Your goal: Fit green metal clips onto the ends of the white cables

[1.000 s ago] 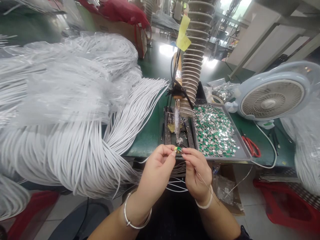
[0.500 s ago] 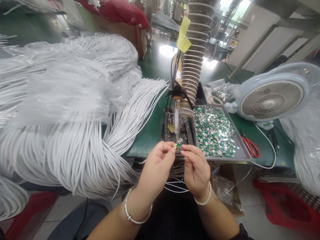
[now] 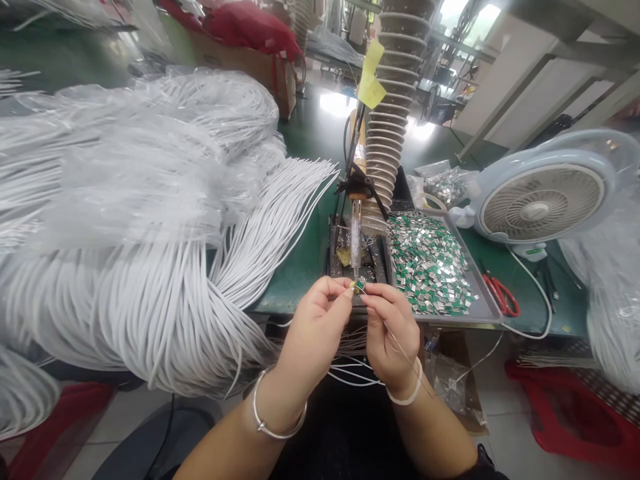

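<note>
Just below the tip of an upright soldering iron (image 3: 356, 233), my two hands meet at a small green circuit board (image 3: 359, 285). My left hand (image 3: 320, 320) is closed in a pinch at the board's left side, where a small yellow bit shows at the fingertips. What that bit is, I cannot tell. From the right, my right hand (image 3: 393, 327) pinches a thin solder wire (image 3: 397, 343), which trails back over the wrist. Its fingertips are at the board's right edge. The fingers partly hide the board and the iron's tip.
To the right lies a grey tray (image 3: 483, 300) of small green-and-silver boards, with red-handled scissors (image 3: 501, 295) and a fan (image 3: 543, 203) beyond. White cables (image 3: 165, 320) are heaped on the left, partly under plastic. A ribbed hose (image 3: 387, 127) hangs behind the iron.
Both hands stay at the iron's tip with almost the same grip. The whole view has shifted very slightly.
</note>
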`<state>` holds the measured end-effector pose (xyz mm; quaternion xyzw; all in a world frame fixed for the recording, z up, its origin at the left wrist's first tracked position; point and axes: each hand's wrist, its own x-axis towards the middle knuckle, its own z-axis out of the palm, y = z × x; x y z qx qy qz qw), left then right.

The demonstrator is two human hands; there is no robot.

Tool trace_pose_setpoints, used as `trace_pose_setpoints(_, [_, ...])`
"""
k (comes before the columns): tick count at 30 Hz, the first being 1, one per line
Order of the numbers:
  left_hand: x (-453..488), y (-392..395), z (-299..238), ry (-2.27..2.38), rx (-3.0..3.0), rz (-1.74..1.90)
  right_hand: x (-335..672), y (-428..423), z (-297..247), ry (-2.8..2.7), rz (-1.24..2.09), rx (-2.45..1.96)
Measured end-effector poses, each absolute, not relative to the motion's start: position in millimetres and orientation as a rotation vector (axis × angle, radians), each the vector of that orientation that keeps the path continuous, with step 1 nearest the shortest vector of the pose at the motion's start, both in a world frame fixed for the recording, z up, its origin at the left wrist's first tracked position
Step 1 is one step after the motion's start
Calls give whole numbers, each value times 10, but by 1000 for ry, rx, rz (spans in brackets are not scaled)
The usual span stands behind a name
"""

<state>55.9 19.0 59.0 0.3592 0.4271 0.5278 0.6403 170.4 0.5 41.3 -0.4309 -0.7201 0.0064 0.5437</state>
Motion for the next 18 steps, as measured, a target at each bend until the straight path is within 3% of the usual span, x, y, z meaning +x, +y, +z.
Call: trace_pose_setpoints(18, [564, 198, 662, 943, 763, 1200, 1704, 2, 432, -1722, -28, -1035])
